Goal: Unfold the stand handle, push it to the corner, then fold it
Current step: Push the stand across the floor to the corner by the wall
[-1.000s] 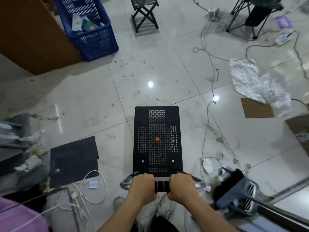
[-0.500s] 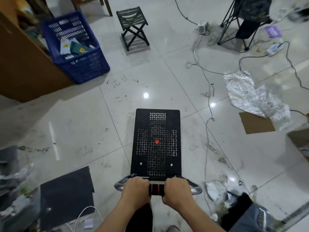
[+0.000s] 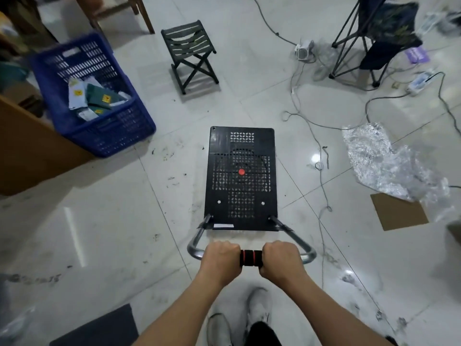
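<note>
The stand (image 3: 240,179), a black perforated platform with a red dot at its middle, sits flat on the tiled floor (image 3: 112,233) in the open middle of the room. Its metal handle (image 3: 250,257) is already unfolded and raised toward the person. The left hand (image 3: 220,262) and the right hand (image 3: 280,260) are both closed around the bar, one on each side of the red-and-black foam grip. So the first step looks done, and the pushing step appears to be in hand. The stand is not in any corner: a blue crate (image 3: 99,136) lies ahead to the left, a folding stool (image 3: 189,51) straight ahead, and loose cables (image 3: 321,171) to the right (a likely snag for the platform). Reaching the corner and folding the handle down remain.
</note>
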`<control>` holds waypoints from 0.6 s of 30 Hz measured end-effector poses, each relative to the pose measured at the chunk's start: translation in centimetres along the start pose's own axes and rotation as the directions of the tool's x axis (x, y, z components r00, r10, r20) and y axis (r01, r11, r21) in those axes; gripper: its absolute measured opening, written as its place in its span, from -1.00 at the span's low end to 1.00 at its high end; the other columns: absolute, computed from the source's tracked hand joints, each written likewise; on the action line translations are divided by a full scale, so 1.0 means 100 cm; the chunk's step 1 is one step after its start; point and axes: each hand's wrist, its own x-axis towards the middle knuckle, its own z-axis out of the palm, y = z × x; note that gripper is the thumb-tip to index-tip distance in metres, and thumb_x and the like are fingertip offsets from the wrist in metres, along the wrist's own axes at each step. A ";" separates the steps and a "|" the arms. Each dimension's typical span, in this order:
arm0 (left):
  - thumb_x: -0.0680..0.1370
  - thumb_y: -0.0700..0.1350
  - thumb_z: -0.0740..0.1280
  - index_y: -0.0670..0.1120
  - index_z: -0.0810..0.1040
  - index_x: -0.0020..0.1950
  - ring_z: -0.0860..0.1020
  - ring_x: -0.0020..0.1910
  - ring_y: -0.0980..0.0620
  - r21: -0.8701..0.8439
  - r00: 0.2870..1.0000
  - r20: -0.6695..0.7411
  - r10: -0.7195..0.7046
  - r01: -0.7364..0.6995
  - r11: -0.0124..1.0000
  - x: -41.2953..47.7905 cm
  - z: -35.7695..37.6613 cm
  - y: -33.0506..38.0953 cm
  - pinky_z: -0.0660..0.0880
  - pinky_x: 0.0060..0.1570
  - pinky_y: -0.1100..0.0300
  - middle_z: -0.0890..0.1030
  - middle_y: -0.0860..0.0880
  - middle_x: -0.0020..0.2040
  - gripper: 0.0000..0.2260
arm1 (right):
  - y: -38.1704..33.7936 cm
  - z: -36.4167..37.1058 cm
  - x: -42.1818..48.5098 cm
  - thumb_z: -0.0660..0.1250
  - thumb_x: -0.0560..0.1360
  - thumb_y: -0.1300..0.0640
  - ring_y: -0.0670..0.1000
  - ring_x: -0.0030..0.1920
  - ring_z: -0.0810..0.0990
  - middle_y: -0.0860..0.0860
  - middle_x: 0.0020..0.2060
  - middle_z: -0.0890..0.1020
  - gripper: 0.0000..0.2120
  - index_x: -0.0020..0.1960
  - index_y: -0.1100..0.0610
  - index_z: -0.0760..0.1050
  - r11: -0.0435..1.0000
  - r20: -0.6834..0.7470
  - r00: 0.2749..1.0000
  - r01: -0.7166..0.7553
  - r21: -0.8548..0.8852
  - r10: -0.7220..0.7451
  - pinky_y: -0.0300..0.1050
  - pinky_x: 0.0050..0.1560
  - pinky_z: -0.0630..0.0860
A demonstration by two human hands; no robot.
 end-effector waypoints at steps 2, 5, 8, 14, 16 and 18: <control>0.45 -0.14 0.24 -0.10 0.55 -0.15 0.59 -0.23 -0.15 -0.007 1.000 -0.015 -0.015 0.015 1.000 0.040 -0.022 -0.013 0.31 -0.30 0.12 0.64 -0.12 -0.18 -0.89 | 0.012 -0.026 0.038 0.28 0.36 0.09 0.11 -0.24 0.62 0.05 -0.22 0.64 -0.85 -0.10 0.10 0.54 1.000 -0.014 1.000 -0.006 0.003 0.006 -0.09 -0.30 0.41; 0.44 -0.14 0.25 -0.09 0.54 -0.14 0.59 -0.20 -0.14 -0.010 0.999 0.009 -0.053 0.053 0.999 0.105 -0.060 -0.032 0.32 -0.28 0.12 0.63 -0.11 -0.16 -0.91 | 0.034 -0.066 0.099 0.29 0.39 0.10 0.10 -0.23 0.63 0.05 -0.21 0.64 -0.87 -0.10 0.10 0.52 1.000 -0.026 1.000 0.009 0.015 -0.009 -0.08 -0.30 0.40; 0.44 -0.14 0.25 -0.09 0.54 -0.11 0.58 -0.17 -0.13 -0.009 0.996 0.038 -0.081 0.081 0.997 0.159 -0.098 -0.051 0.37 -0.25 0.09 0.62 -0.10 -0.14 -0.90 | 0.053 -0.105 0.150 0.29 0.41 0.10 0.10 -0.23 0.62 0.05 -0.21 0.64 -0.88 -0.08 0.10 0.51 0.999 -0.026 0.999 0.021 0.038 -0.020 -0.09 -0.31 0.39; 0.45 -0.14 0.24 -0.09 0.56 -0.06 0.60 -0.13 -0.16 0.019 0.990 0.077 -0.121 0.120 0.993 0.286 -0.181 -0.089 0.44 -0.19 0.06 0.64 -0.12 -0.10 -0.86 | 0.100 -0.188 0.272 0.29 0.40 0.10 0.13 -0.22 0.63 0.07 -0.19 0.65 -0.87 -0.07 0.10 0.52 0.996 -0.017 0.999 0.039 0.079 -0.038 -0.07 -0.29 0.40; 0.45 -0.15 0.23 -0.09 0.56 -0.07 0.60 -0.13 -0.16 0.023 0.990 0.072 -0.122 0.120 0.992 0.322 -0.209 -0.096 0.42 -0.20 0.08 0.64 -0.12 -0.10 -0.86 | 0.118 -0.218 0.305 0.28 0.40 0.11 0.13 -0.21 0.63 0.07 -0.19 0.65 -0.88 -0.08 0.10 0.52 0.997 -0.013 0.999 0.037 0.065 -0.037 -0.07 -0.29 0.38; 0.45 -0.15 0.24 -0.09 0.55 -0.07 0.60 -0.13 -0.15 -0.005 0.990 0.079 -0.118 0.119 0.993 0.359 -0.237 -0.103 0.41 -0.21 0.09 0.64 -0.11 -0.10 -0.87 | 0.135 -0.248 0.339 0.28 0.40 0.10 0.12 -0.22 0.63 0.06 -0.20 0.65 -0.92 -0.12 0.08 0.50 0.997 0.008 0.999 0.033 0.066 -0.033 -0.08 -0.30 0.38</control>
